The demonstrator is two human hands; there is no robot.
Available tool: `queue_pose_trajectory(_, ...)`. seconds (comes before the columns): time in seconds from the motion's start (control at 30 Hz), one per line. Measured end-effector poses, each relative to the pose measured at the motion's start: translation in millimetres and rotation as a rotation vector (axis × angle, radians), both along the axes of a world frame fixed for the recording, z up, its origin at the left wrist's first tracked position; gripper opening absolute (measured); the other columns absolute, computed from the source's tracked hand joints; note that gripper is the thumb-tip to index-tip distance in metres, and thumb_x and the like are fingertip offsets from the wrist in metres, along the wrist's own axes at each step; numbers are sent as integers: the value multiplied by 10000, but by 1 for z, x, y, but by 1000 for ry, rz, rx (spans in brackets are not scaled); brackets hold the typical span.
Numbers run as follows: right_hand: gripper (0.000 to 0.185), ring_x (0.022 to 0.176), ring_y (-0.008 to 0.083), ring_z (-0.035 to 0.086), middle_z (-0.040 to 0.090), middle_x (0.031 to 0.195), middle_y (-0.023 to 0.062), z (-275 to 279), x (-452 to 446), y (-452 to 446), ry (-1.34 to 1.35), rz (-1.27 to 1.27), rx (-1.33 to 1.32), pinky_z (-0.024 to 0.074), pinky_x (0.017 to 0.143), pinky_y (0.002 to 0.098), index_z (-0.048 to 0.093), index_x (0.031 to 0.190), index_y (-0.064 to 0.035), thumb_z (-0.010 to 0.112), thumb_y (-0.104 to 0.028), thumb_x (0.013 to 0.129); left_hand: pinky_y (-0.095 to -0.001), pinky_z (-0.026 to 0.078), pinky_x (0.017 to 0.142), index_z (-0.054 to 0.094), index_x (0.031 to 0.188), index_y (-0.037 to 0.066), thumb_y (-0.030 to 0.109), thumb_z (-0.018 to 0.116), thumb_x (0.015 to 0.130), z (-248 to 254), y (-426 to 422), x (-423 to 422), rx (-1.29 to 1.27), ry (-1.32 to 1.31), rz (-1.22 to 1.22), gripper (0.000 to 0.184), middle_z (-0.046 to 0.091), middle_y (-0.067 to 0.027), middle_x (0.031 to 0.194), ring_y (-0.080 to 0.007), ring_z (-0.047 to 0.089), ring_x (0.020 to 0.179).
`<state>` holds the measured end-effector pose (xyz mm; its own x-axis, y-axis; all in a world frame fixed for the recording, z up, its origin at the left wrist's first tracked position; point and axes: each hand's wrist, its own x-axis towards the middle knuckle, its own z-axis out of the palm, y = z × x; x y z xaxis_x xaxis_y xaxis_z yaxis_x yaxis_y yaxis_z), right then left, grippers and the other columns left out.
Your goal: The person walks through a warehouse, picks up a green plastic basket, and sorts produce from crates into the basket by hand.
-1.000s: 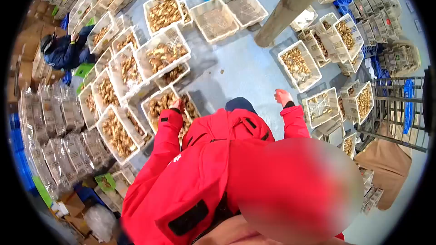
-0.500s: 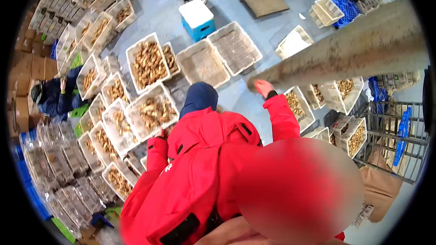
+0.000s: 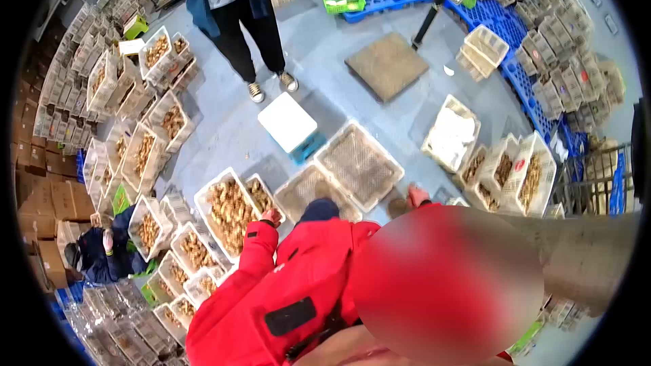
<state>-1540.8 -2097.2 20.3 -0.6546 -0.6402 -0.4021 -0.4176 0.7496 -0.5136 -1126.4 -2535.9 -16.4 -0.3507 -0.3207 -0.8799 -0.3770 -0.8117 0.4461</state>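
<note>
My left hand (image 3: pixel 272 217), in a red sleeve, hangs low beside a small basket (image 3: pixel 259 193) of brown knobbly pieces; its fingers are too small to read. To its left lies a large white plastic basket (image 3: pixel 234 213) heaped with tan-brown knobbly pieces. My right hand (image 3: pixel 417 195) is at the right of an empty white mesh basket (image 3: pixel 359 163), near a brown rounded shape (image 3: pixel 397 207); I cannot make out its finger position. Another empty basket (image 3: pixel 305 190) lies ahead of me, partly covered by my dark-blue-clad leg (image 3: pixel 319 210). Neither hand visibly holds anything.
A white-topped blue box (image 3: pixel 288 122) stands ahead, with a person (image 3: pixel 247 34) behind it. Beyond is a platform scale (image 3: pixel 388 66). Baskets of brown pieces line both sides. A thick pillar (image 3: pixel 583 251) is at right. Another person (image 3: pixel 105 251) crouches at left among cartons (image 3: pixel 51 200).
My view has moved and tilted up, showing more of the standing person. My right hand, earlier stretched out against the pillar, is lower now. My left hand has come forward past the loaded baskets.
</note>
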Motion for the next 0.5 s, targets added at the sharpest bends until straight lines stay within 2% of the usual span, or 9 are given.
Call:
queue_pose_trajectory(0.07, 219, 554, 183, 534, 560, 699, 76, 13, -10, 24, -295, -178, 108, 426, 480, 292, 561, 893, -85, 445, -232, 779, -413, 415, 609, 493, 942, 126, 319, 420, 774, 29, -14, -37, -19, 59, -55, 266, 544, -42, 920, -244, 532, 830)
queue_pose_trajectory(0.1, 210, 529, 166, 514, 553, 694, 65, 27, -14, 7, -581, -538, -51, 411, 457, 280, 551, 927, -90, 463, -215, 783, -422, 406, 602, 491, 943, 136, 327, 397, 784, 38, -21, -46, -18, 71, -88, 266, 537, -35, 940, -237, 525, 843)
queue_pose_trajectory(0.13, 211, 503, 150, 494, 547, 688, 54, 46, -18, -12, -788, -945, -240, 397, 434, 267, 540, 961, -94, 482, -199, 788, -390, 395, 588, 490, 930, 147, 335, 382, 794, 43, -63, -89, 9, 121, -74, 255, 524, -19, 904, -217, 511, 798)
queue_pose_trajectory(0.17, 123, 428, 99, 417, 509, 628, 36, 61, -27, -31, -869, -1057, -476, 321, 374, 226, 549, 819, -82, 460, -144, 762, -359, 383, 574, 488, 918, 158, 342, 367, 805, 29, -76, -96, 62, 154, -54, 247, 511, -3, 869, -196, 497, 753)
queue_pose_trajectory(0.27, 110, 441, 112, 442, 510, 613, 27, 58, -60, -48, -815, -1114, -517, 339, 384, 232, 551, 805, -91, 472, -148, 755, -390, 330, 519, 414, 737, 159, 363, 434, 743, -34, -133, -124, 762, 873, -132, 205, 429, -24, 700, -233, 437, 665)
queue_pose_trajectory(0.33, 103, 452, 125, 463, 529, 636, 34, 47, -73, -49, -814, -1164, -498, 376, 415, 254, 518, 723, -77, 483, -170, 753, -353, 272, 466, 388, 659, 160, 245, 413, 733, -28, -161, -140, 817, 632, -243, 116, 375, -30, 622, -213, 399, 604)
queue_pose_trajectory(0.37, 81, 449, 137, 441, 497, 616, 31, 33, -76, -46, -803, -1083, -446, 351, 401, 268, 495, 716, -91, 479, -160, 754, -346, 263, 458, 387, 658, 167, 238, 403, 736, -20, -157, -147, 201, 180, -418, 107, 365, -22, 598, -206, 366, 543)
queue_pose_trajectory(0.43, 62, 443, 161, 398, 434, 576, 25, 7, -84, -51, -790, -915, -337, 299, 374, 296, 450, 701, -117, 471, -141, 754, -340, 268, 469, 397, 683, 172, 273, 410, 753, -21, -178, -185, 404, 455, -355, 123, 385, -15, 622, -199, 378, 561)
queue_pose_trajectory(0.5, 66, 489, 196, 443, 460, 597, 57, -1, -96, -70, -963, -1078, -275, 332, 415, 328, 461, 723, -88, 499, -142, 712, -335, 273, 481, 406, 708, 178, 309, 417, 769, -27, -189, -198, 616, 711, -247, 145, 404, -8, 646, -191, 390, 578)
